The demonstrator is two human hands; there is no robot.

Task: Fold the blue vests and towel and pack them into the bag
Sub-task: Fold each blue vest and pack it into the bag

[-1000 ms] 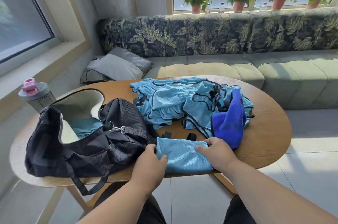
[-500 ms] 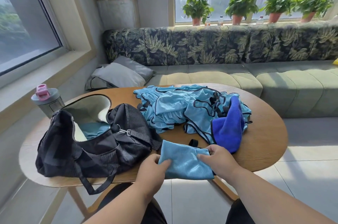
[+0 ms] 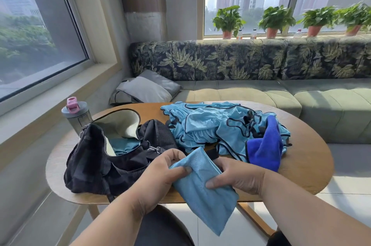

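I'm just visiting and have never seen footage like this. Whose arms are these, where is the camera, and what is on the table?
No machine here: a person wears a camera on the head, looking down at their own hands. The left hand and right hand each keep a grip on a folded light-blue vest, lifted off the wooden table. On the table lie an open black bag with blue cloth inside, a pile of unfolded vests, a dark-blue towel and a bottle.

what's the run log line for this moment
both hands hold folded vest | bag open | towel unfolded
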